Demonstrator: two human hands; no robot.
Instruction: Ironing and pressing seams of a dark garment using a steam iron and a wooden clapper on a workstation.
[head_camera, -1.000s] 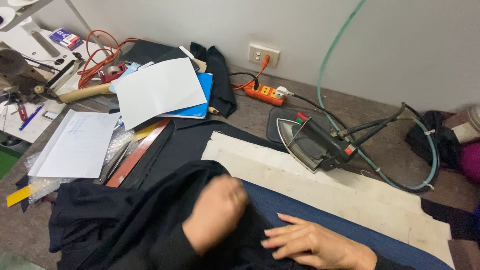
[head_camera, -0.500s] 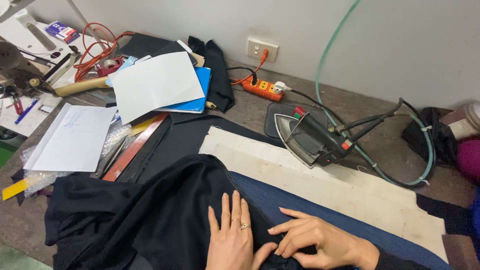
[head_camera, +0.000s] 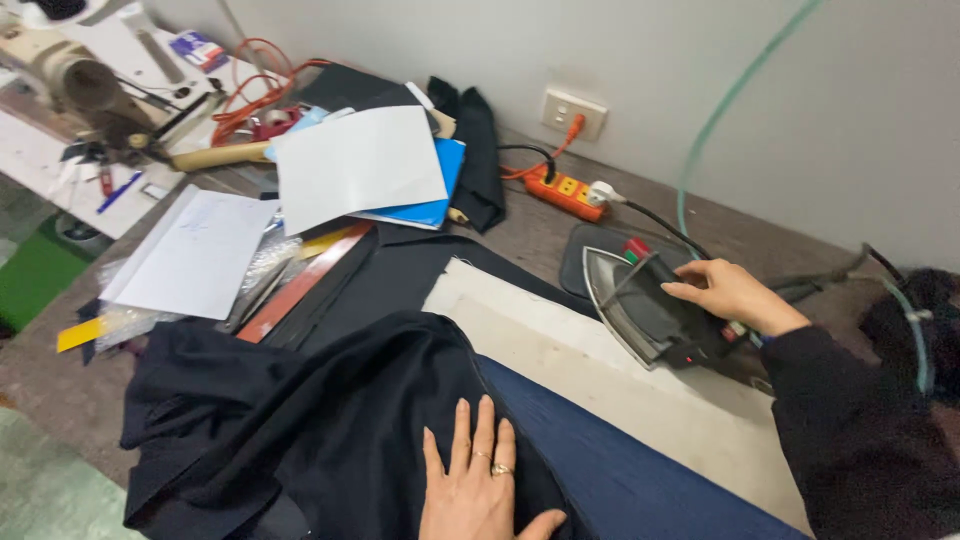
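The left hand (head_camera: 478, 480) lies flat and open, fingers spread, pressing on the black garment (head_camera: 320, 430) heaped at the near edge of the desk (head_camera: 530, 235) — it grips nothing. The right hand (head_camera: 735, 295) is closed over the handle of the steam iron (head_camera: 650, 315), which rests tilted on its dark pad toward the far right. Between the two hands runs a pale pressing cloth (head_camera: 600, 370) over blue fabric (head_camera: 620, 470). Farther off — an orange power strip (head_camera: 565, 190) by the wall, white papers (head_camera: 355, 165) and a blue folder (head_camera: 435, 190) at the far left.
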